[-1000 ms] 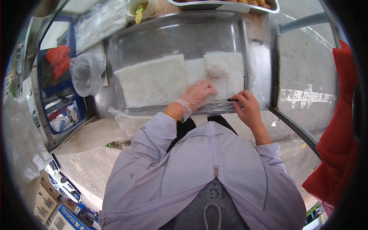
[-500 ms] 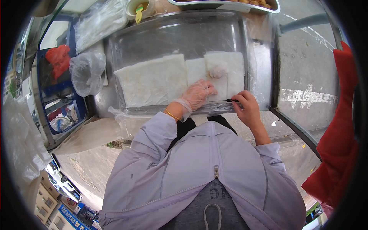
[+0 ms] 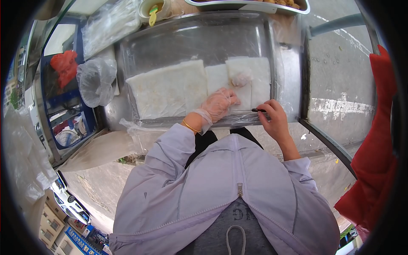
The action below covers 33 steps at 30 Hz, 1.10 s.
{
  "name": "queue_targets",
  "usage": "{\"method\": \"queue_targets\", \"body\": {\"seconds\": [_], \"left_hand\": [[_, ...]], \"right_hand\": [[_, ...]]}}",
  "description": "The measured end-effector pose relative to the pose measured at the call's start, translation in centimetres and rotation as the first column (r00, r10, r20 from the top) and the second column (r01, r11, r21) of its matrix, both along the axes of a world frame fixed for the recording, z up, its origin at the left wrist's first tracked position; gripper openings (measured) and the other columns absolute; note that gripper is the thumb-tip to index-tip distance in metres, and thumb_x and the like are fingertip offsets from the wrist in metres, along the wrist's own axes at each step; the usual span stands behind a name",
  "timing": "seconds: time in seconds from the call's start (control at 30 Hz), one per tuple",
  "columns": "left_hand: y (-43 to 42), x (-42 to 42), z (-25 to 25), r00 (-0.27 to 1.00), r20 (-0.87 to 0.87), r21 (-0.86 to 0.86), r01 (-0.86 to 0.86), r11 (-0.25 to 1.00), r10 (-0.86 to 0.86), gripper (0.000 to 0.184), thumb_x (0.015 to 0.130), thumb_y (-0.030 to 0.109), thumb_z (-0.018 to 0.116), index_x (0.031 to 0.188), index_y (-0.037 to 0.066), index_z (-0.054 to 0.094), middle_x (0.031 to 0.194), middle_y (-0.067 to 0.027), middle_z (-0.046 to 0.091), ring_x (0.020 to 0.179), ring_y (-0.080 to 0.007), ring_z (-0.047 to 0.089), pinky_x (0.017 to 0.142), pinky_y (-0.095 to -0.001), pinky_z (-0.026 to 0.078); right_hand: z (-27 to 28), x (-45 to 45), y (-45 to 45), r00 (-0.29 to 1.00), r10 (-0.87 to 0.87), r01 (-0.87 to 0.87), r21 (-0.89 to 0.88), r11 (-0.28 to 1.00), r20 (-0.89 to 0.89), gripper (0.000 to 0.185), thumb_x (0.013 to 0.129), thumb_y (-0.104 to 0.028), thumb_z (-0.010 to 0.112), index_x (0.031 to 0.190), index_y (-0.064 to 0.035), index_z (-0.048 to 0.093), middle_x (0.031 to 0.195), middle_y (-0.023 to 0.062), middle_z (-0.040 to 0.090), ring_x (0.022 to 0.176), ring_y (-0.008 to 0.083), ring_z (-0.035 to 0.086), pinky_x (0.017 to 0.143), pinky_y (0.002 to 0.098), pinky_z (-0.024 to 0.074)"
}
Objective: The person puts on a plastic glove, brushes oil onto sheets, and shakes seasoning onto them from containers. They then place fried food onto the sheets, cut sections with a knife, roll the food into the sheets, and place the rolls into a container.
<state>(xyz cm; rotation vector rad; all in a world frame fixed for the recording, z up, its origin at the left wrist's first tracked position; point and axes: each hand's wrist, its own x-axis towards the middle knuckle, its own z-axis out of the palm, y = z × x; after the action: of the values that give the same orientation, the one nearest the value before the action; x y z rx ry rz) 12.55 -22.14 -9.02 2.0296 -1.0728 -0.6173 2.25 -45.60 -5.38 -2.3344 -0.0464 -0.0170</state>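
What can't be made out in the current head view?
Head view throughout:
Gloved left hand: its palm is hidden by the hand's own back, so its grip is unclear.
Black-handled tool in the right hand: its thin far end is too fine to trace.
Pale lump on the white sheets: too indistinct to identify.
Tray of brown food: cut off by the top edge.
Shirt lettering: partly covered by the jacket.

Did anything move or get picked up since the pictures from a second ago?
Nothing I can see: nothing moved, and nothing was picked up or let go. The gloved left hand stays on the white sheets, the right hand still grips the black handle, and the pale lump stays just beyond the left fingers.
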Motion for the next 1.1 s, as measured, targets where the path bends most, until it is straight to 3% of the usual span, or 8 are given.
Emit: {"method": "queue_targets", "body": {"seconds": [0.23,0.3,0.5,0.6,1.1], "left_hand": [[0.0,0.1,0.3,1.0,-0.002,0.016,0.012,1.0,-0.012,0.046,0.066,-0.008,0.061,0.106,0.013,0.062,0.104,-0.0072,0.057,0.1,-0.032,0.053,0.09,-0.0386,0.045],[0.0,0.1,0.7,1.0,-0.004,0.003,0.01,1.0,-0.01,0.042,0.068,-0.007,0.06,0.105,0.013,0.063,0.104,-0.0074,0.058,0.099,-0.0316,0.054,0.09,-0.0386,0.045],[0.0,0.1,0.0,0.997,0.083,-0.028,-0.003,1.0,0.006,0.031,0.073,-0.003,0.063,0.101,0.012,0.063,0.1,-0.0078,0.058,0.096,-0.031,0.055,0.087,-0.0375,0.046],[-0.7,-0.4,-0.1,0.994,0.069,-0.061,-0.079,0.995,0.083,0.029,0.073,-0.001,0.066,0.099,0.012,0.063,0.099,-0.0075,0.058,0.096,-0.031,0.055,0.086,-0.0378,0.046],[-0.7,-0.2,0.0,0.997,0.052,-0.031,-0.063,0.998,0.065,0.033,0.068,-0.003,0.068,0.098,0.011,0.063,0.098,-0.0066,0.058,0.095,-0.0308,0.055,0.085,-0.0378,0.047]], "right_hand": [[-0.1,0.1,0.1,0.998,-0.054,0.055,0.04,0.998,-0.031,0.017,0.076,-0.002,0.07,0.091,-0.0073,0.065,0.086,0.0093,0.058,0.082,0.0297,0.059,0.071,0.0388,0.0465],[0.2,0.2,-0.2,0.997,0.057,-0.059,-0.037,0.998,-0.043,0.016,0.076,-0.002,0.07,0.091,-0.0076,0.065,0.086,0.0091,0.058,0.083,0.0295,0.059,0.072,0.0383,0.0468],[0.5,-0.1,-1.0,1.0,-0.011,0.012,-0.06,0.998,0.018,0.017,0.076,-0.003,0.07,0.091,-0.0077,0.065,0.086,0.0084,0.057,0.081,0.029,0.058,0.071,0.0379,0.0465],[0.7,-0.3,-1.4,0.999,0.015,-0.019,-0.093,0.995,-0.042,0.017,0.076,-0.001,0.07,0.092,-0.0057,0.065,0.09,0.0098,0.059,0.086,0.0292,0.06,0.073,0.0376,0.0474],[0.0,-0.4,-1.0,0.999,-0.021,0.021,-0.01,1.0,-0.027,0.016,0.078,0.001,0.069,0.093,-0.0037,0.065,0.089,0.0106,0.059,0.084,0.0287,0.06,0.072,0.0357,0.0482]]}}
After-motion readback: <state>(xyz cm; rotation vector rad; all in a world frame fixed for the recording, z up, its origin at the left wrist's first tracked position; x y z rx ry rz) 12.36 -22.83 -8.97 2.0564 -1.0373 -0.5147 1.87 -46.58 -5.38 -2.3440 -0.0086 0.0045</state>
